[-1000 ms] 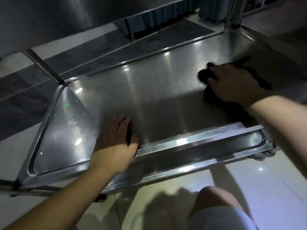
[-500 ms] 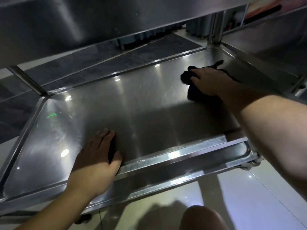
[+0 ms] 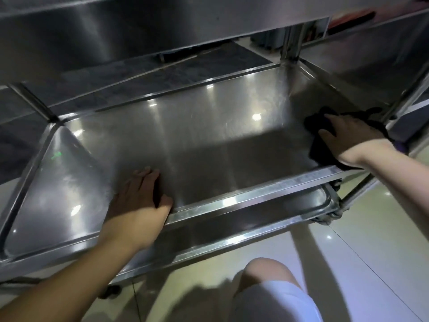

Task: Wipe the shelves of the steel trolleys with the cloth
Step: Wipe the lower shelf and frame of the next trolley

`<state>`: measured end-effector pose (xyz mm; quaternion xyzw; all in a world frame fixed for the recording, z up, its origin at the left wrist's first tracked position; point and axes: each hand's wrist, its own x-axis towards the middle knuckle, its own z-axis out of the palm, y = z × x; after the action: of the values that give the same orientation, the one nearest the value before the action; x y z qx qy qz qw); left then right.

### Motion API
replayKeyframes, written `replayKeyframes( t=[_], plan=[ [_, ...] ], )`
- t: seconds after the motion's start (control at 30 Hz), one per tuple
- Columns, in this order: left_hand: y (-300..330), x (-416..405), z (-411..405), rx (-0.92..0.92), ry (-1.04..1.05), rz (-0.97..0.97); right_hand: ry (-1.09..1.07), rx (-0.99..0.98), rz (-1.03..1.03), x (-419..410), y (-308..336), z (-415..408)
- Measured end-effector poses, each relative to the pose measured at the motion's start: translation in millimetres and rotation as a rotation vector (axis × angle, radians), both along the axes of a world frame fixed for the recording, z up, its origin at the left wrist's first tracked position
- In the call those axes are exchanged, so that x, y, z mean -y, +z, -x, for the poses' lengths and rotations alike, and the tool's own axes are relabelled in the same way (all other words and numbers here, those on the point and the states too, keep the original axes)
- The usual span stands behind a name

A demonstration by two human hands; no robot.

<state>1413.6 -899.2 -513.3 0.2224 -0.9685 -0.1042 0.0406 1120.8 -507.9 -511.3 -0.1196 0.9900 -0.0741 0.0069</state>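
right hand (image 3: 352, 139) lies flat on the cloth (image 3: 321, 151), fingers straight, pressing it onto the shelf (image 3: 209, 140) at the near right corner, just beside the right rim. it is pressing, not pinching, so only palm pressure holds the cloth. left hand (image 3: 141, 194) is flat and holds nothing, fingers together, resting on the shelf just inside the near edge, left of centre, likely bracing the trolley.

risks from here:
- cloth is bunched and dark, part of it trailing toward the right post (image 3: 380, 189). a stroke along the right rim could snag that tail on the post or frame and pull it out from under the palm.
- with no pinch on it, the cloth can slip on smooth steel during a fast sweep; the hand would then slide bare and leave prints.
- trolley looks to stand on castors (image 3: 329, 217) on glossy floor (image 3: 348, 263). a hard push toward the far edge could roll it if the left hand eases off.
- upper shelf (image 3: 139, 31) hangs low over the work. reaching for the far right corner risks knocking head or forearm on it.
- raised rim along the near edge could catch the wrist or knuckles on a pull-back stroke.
- left half and far corners show smears and glare; cannot tell what is wiped, so patches could get missed, most likely under the left hand itself.
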Motion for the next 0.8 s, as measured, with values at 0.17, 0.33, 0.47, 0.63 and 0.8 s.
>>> replayKeyframes(
  t=[0.17, 0.33, 0.47, 0.63, 0.8],
  plan=[
    [2, 0, -1, -0.003, -0.009, -0.012, 0.017, -0.051, -0.022, 30, 9, -74],
    [1, 0, 1, -0.025, -0.024, 0.011, 0.243, -0.164, 0.004, 101, 14, -155],
    [-2, 1, 0, -0.033, -0.033, 0.008, 0.39, -0.289, 0.025, 150, 4, -194],
    [-4, 5, -3, -0.041, -0.051, 0.019, 0.417, -0.448, 0.046, 129, 0, -182],
    [-5, 6, -1, -0.016, -0.052, 0.03, -0.031, -0.397, 0.038, 30, 3, -117]
  ],
)
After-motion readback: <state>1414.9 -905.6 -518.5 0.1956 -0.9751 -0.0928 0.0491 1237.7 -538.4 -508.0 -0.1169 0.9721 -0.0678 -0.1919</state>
